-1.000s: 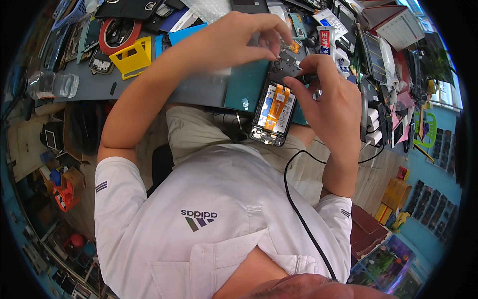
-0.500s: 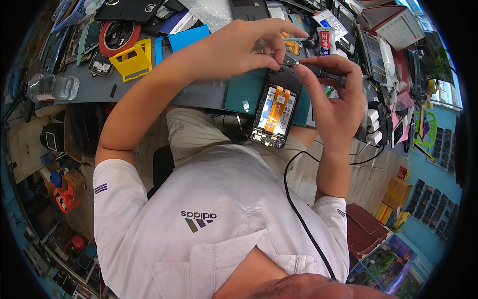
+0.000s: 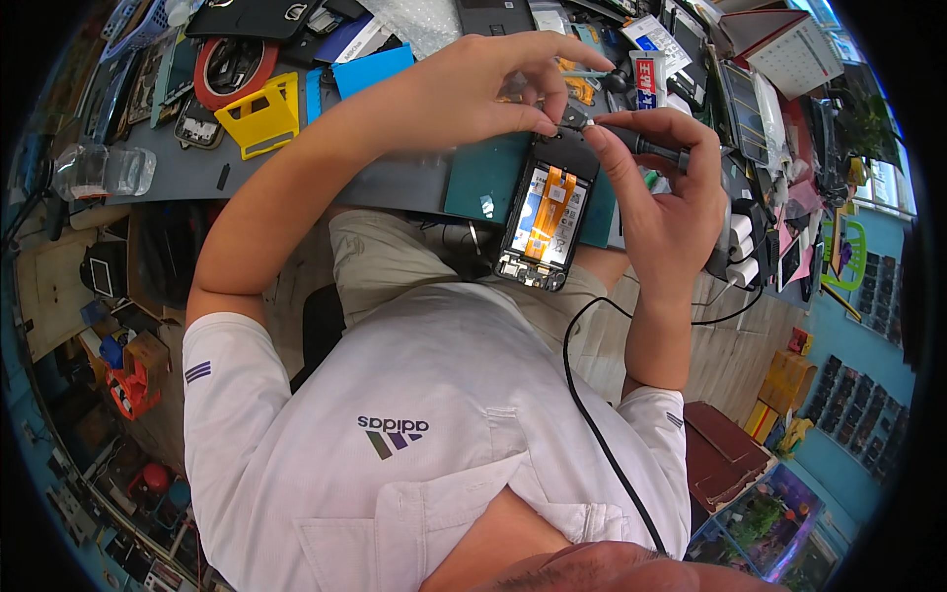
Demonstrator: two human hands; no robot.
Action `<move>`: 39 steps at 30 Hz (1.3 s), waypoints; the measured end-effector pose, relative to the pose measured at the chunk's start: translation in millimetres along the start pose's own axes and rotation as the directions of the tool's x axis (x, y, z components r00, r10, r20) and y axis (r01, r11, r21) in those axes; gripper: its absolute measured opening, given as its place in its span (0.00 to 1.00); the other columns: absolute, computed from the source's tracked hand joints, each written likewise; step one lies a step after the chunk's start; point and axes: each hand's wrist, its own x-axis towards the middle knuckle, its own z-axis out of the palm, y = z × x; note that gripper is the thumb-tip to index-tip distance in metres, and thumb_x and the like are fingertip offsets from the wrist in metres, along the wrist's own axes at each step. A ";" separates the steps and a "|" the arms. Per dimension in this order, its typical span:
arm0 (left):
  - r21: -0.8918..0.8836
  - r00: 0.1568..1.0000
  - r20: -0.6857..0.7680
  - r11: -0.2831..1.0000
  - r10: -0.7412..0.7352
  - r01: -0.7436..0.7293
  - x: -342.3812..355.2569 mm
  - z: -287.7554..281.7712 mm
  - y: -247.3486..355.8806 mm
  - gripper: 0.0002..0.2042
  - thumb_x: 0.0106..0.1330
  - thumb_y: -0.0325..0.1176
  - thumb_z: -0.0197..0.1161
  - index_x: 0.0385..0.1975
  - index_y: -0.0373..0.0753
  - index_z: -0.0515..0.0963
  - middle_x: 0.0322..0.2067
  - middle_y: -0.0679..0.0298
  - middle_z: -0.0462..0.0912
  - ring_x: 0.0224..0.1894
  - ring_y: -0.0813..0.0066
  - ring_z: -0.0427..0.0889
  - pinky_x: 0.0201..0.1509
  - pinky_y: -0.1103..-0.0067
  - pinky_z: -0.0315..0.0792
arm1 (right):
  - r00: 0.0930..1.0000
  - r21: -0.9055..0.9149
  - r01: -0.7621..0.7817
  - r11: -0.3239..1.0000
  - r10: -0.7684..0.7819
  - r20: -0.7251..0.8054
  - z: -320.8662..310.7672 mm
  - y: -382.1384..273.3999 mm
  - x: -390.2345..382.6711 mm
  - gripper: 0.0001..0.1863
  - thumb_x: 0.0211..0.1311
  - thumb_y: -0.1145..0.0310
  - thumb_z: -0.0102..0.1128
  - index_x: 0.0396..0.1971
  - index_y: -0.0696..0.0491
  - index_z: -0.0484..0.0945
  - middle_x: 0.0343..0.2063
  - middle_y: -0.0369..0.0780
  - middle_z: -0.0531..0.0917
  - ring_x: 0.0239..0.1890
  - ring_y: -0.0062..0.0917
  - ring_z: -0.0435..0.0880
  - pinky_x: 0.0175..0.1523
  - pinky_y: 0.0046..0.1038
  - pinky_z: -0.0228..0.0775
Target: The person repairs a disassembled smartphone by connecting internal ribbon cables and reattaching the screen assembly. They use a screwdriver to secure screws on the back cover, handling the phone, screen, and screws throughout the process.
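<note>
Cluttered bench (image 3: 296, 183) | left hand (image 3: 473, 89) pinches opened phone (image 3: 547, 222) overhanging edge | right hand (image 3: 661, 187) grips screwdriver (image 3: 646, 146)

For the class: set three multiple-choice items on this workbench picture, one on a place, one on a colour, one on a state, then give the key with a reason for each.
1. Where does the opened phone lie?
A. on the floor
B. at the bench's near edge, over the green mat
C. inside the yellow stand

2. What colour are the ribbon cables inside the phone?
A. orange
B. purple
C. white

3. What is the right hand doing?
A. resting flat on the bench
B. holding a water bottle
C. gripping a dark screwdriver pointed at the phone's top end

Key: 1 B, the phone overlaps the mat and sticks out over the lap. 2 A, the orange strips run down its middle. 3 C, its fingers wrap the handle while the left hand pinches at the tip.
</note>
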 end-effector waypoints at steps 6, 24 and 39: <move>0.007 1.000 0.000 1.000 -0.002 0.002 -0.2 0.6 1.2 0.32 0.67 0.23 0.69 0.72 0.52 0.75 0.36 0.67 0.86 0.42 0.73 0.85 0.54 0.73 0.81 | 1.000 0.001 0.014 1.000 -0.014 0.003 -0.2 -1.7 0.4 0.19 0.63 0.74 0.81 0.48 0.60 0.80 0.42 0.42 0.89 0.43 0.24 0.93 0.43 0.25 0.87; 0.030 0.999 0.028 0.999 0.026 -0.026 -0.7 -0.3 4.5 0.30 0.71 0.23 0.69 0.74 0.48 0.75 0.37 0.69 0.85 0.43 0.81 0.84 0.51 0.79 0.76 | 0.999 -0.030 0.021 0.999 -0.022 -0.027 -3.9 -4.5 -1.1 0.18 0.63 0.74 0.81 0.47 0.60 0.79 0.42 0.41 0.90 0.42 0.23 0.92 0.43 0.24 0.86; -0.123 0.993 -0.061 0.986 0.102 -0.109 0.7 0.0 4.3 0.30 0.65 0.22 0.73 0.69 0.48 0.79 0.35 0.69 0.86 0.42 0.79 0.84 0.54 0.76 0.77 | 0.993 0.140 -0.046 0.989 0.060 -0.099 -4.5 -7.2 -9.9 0.21 0.63 0.77 0.80 0.50 0.60 0.76 0.44 0.43 0.89 0.45 0.25 0.92 0.46 0.24 0.87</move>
